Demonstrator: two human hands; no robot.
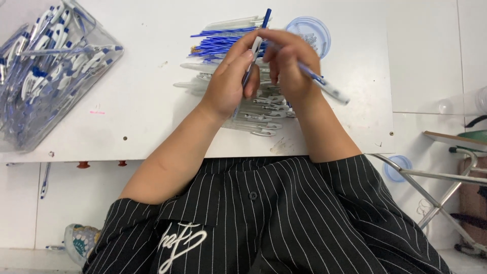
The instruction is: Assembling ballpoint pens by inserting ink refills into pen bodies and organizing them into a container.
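My left hand (pixel 231 81) and my right hand (pixel 289 63) meet above the white table (pixel 152 91). The left hand grips a blue and white pen part (pixel 257 43) that points upward, its blue tip sticking out past the fingers. In the right hand lies a white pen with a blue band (pixel 329 90), slanting down to the right. Under both hands is a pile of white pen barrels (pixel 264 114), and beyond them a bundle of blue refills (pixel 218 41).
A clear plastic bin (pixel 48 66) full of blue and white pens stands at the table's left. A clear round cup (pixel 310 31) sits at the back. One pen (pixel 44 180) lies on the floor at left. A metal folding frame (pixel 436 187) stands at right.
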